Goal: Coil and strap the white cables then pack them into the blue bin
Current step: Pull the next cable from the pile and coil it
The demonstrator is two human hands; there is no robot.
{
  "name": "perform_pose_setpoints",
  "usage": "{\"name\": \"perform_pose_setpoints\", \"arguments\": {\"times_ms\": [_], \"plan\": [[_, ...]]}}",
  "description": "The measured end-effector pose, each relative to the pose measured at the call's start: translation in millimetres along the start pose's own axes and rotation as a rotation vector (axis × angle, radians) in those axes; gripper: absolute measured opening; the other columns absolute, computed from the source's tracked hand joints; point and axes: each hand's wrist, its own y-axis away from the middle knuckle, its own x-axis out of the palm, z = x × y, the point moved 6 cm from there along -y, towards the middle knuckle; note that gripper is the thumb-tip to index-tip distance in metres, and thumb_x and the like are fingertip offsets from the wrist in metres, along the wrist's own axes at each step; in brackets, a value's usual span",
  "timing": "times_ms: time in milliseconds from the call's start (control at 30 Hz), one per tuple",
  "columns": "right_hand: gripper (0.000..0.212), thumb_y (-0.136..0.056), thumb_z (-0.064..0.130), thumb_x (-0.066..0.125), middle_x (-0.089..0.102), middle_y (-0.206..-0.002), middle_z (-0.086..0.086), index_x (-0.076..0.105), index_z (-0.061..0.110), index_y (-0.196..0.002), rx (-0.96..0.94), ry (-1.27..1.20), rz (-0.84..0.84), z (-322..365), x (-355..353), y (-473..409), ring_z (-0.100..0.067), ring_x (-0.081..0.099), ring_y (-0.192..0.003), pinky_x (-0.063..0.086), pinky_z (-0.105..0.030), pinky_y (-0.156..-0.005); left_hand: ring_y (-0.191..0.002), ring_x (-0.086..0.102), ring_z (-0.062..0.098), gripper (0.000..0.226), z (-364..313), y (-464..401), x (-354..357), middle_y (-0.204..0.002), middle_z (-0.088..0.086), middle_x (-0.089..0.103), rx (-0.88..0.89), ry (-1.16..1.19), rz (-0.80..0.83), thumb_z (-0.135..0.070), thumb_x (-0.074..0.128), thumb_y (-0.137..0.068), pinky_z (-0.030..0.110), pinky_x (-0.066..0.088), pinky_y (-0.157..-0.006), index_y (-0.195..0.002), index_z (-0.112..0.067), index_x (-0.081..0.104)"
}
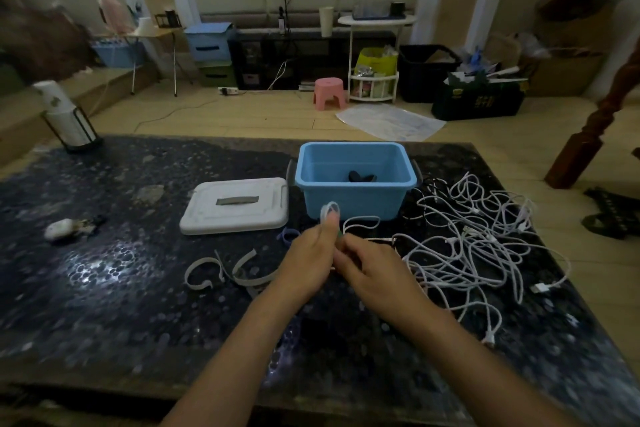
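Where the dark speckled tabletop (104, 288) spreads under both arms, a white flat lid (235, 206) with a grey handle strip lies at nine o'clock of the blue bin (353, 198), just beside it. Curled white straps (221, 270) rest at nine o'clock of the hands, and a small blue strap (287, 236) sits near the lid's front corner. A white cylinder in a black stand (71, 121) occupies the far ten o'clock corner; a small pale lump (60, 229) lies well apart at nine o'clock.

At three o'clock of the bin, the white cables (478, 246) sprawl in a loose tangle of thin, matte loops, with plugs showing at the ends. One cable loop (330, 211) stands up between the hands, in front of the bin's near wall.

The left hand (308, 260) has its grip closed round this loop, thumb raised along it. The right hand (374, 270) has fingers curled at the same cable, pinching it just beside the left.

The bin is smooth moulded plastic, rectangular with rounded corners and dark side handles, open, with a dark item (360, 177) inside.
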Motion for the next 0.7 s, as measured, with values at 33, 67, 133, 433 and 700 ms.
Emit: {"name": "perform_pose_setpoints", "arguments": {"times_ms": [33,67,133,433,700], "plan": [[0.022,-0.102,0.041,0.048,0.065,-0.079,0.008,0.058,0.028,-0.087,0.021,0.029,0.031,-1,2,0,-0.013,0.062,-0.076,0.049,-0.039,-0.072,-0.061,0.057,0.01,0.063,0,-2,-6,-0.06,-0.009,0.061,0.001,0.022,-0.073,-0.061,0.026,-0.101,0.032,0.043,-0.064,-0.067,-0.02,0.06],[0.026,-0.103,0.042,0.045,0.065,-0.078,0.008,0.058,0.028,-0.086,0.03,0.059,0.057,-2,4,2,-0.014,0.062,-0.077,0.049,-0.039,-0.073,-0.056,0.051,0.013,0.063,0,-4,-13,-0.054,-0.007,0.055,0.007,0.046,-0.141,-0.061,0.025,-0.101,0.032,0.039,-0.059,-0.064,-0.019,0.055],[0.029,-0.105,0.04,0.041,0.067,-0.079,0.006,0.06,0.027,-0.088,0.031,0.09,0.112,-3,10,5,-0.017,0.063,-0.08,0.049,-0.039,-0.077,-0.052,0.045,0.017,0.063,-1,-8,-24,-0.052,-0.004,0.048,0.015,0.099,-0.236,-0.059,0.024,-0.102,0.03,0.034,-0.054,-0.064,-0.016,0.051],[0.032,-0.104,0.045,0.039,0.057,-0.075,0.006,0.045,0.029,-0.077,0.006,0.178,0.239,-30,27,5,-0.017,0.057,-0.077,0.045,-0.037,-0.071,-0.042,0.023,0.01,0.045,-13,-4,-17,-0.052,-0.005,0.029,0.013,0.608,-0.122,-0.053,0.033,-0.101,0.025,0.019,-0.044,-0.075,-0.018,0.044],[0.034,-0.1,0.036,0.054,0.055,-0.066,0.01,0.053,0.025,-0.068,0.163,0.137,0.043,-78,-29,-12,-0.01,0.053,-0.069,0.041,-0.035,-0.07,-0.04,0.018,0.009,0.054,-12,-1,-26,-0.053,-0.002,0.026,-0.031,0.486,0.077,-0.062,0.037,-0.093,0.017,0.015,-0.042,-0.079,-0.011,0.05]]}}
